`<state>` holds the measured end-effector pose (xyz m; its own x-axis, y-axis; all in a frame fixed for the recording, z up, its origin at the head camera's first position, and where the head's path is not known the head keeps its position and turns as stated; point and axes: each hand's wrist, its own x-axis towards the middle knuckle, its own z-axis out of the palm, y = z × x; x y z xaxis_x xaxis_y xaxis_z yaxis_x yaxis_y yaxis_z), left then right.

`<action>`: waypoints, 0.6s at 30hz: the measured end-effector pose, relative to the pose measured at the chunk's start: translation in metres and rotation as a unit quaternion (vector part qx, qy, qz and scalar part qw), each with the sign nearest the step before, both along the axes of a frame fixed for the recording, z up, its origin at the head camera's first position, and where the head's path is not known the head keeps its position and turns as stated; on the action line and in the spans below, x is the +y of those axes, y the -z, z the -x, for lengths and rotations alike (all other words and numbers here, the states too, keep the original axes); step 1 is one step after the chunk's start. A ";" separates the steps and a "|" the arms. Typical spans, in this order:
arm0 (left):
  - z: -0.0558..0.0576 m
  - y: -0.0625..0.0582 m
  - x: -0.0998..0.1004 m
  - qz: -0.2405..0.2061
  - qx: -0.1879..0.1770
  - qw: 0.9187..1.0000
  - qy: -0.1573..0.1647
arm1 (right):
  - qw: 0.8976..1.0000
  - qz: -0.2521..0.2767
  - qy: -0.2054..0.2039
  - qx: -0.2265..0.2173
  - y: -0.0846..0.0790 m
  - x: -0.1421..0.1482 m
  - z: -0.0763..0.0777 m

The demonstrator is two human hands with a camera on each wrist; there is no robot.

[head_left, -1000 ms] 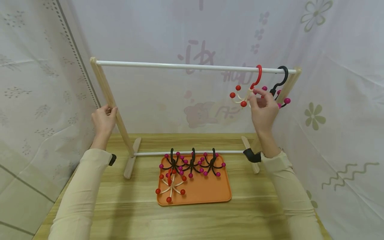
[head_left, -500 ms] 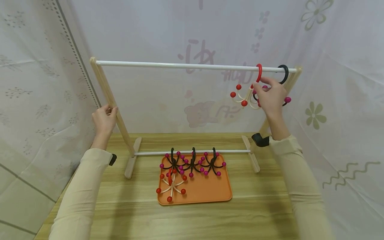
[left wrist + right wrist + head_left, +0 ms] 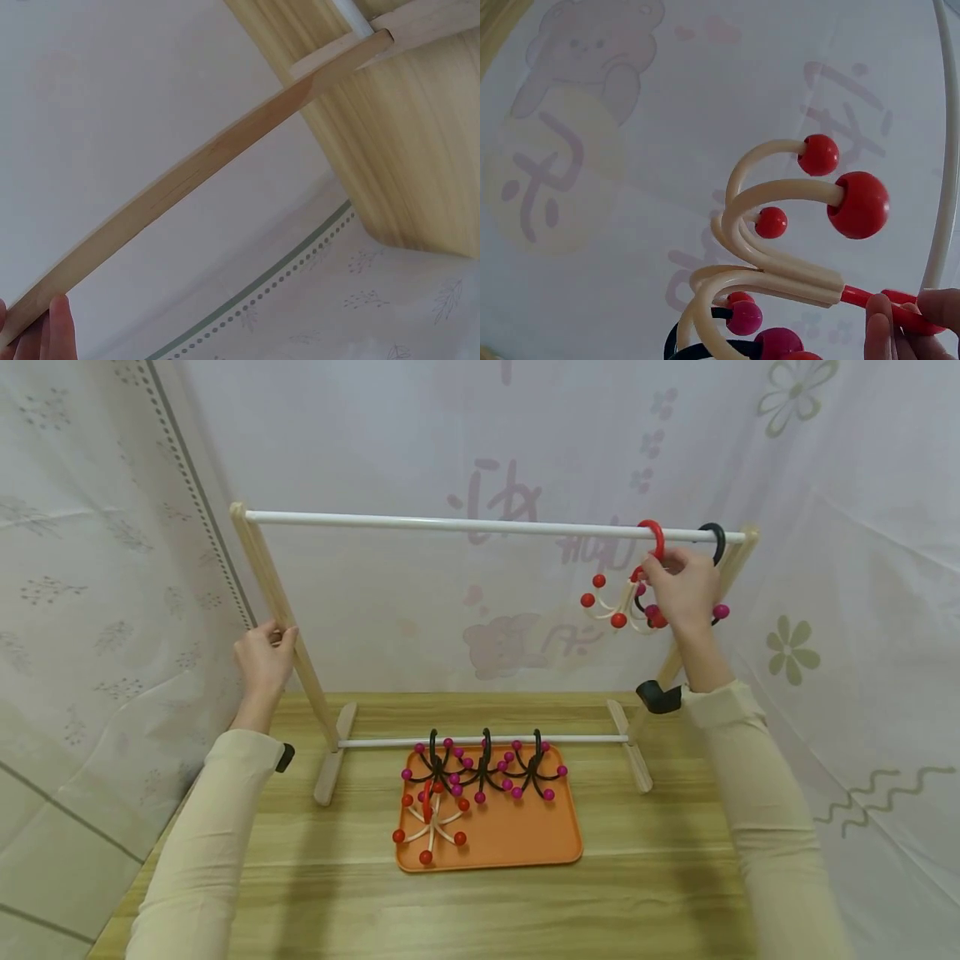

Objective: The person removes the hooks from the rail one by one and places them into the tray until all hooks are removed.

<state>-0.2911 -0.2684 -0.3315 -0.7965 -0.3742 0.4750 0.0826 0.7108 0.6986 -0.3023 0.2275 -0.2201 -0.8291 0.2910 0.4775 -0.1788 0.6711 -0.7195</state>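
A wooden rack with a white top rail stands on the table. My right hand pinches the red hook of a cream hanger with red balls, hooked over the rail near its right end. In the right wrist view my fingers grip the red stem beside the cream prongs. A black hanger with magenta balls hangs just right of it, partly behind my hand. My left hand grips the rack's left wooden leg; its fingertips show on the leg.
An orange tray lies on the wooden table under the rack, holding three black hangers with magenta balls and one cream hanger with red balls. Patterned white cloth walls close in at the left, back and right.
My right hand rose from the cream hanger's prongs to its red hook and shifted it slightly right along the rail toward the black hanger. The left hand stayed on the leg.
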 end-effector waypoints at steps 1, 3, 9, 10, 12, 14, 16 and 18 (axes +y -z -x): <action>0.000 0.000 0.000 0.000 0.001 1.000 0.000 | 1.000 0.010 -0.005 -0.003 -0.001 0.000 0.000; 0.000 0.000 0.000 0.001 0.003 1.000 0.002 | 1.000 0.025 -0.013 -0.011 -0.002 0.000 -0.001; -0.001 0.000 0.001 0.007 0.007 1.000 0.000 | 0.995 0.084 -0.050 0.007 -0.005 -0.001 -0.005; -0.001 0.000 0.002 0.008 0.005 1.000 -0.001 | 0.994 0.095 -0.057 0.014 -0.007 -0.001 -0.006; -0.001 -0.001 0.002 0.007 0.003 1.000 -0.001 | 0.992 0.107 -0.069 0.026 -0.009 -0.003 -0.007; -0.002 -0.001 0.002 0.006 0.000 1.000 -0.001 | 0.989 0.120 -0.083 0.033 -0.012 -0.005 -0.010; -0.002 -0.002 0.002 0.004 0.001 1.000 -0.001 | 0.986 0.133 -0.096 0.037 -0.014 -0.008 -0.013; -0.002 -0.002 0.002 0.004 0.004 1.000 -0.002 | 0.983 0.144 -0.110 0.040 -0.015 -0.012 -0.017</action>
<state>-0.2895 -0.2663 -0.3298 -0.7917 -0.3726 0.4840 0.0855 0.7169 0.6919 -0.2852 0.2154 -0.2053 -0.8501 0.2422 0.4676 -0.3604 0.3799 -0.8519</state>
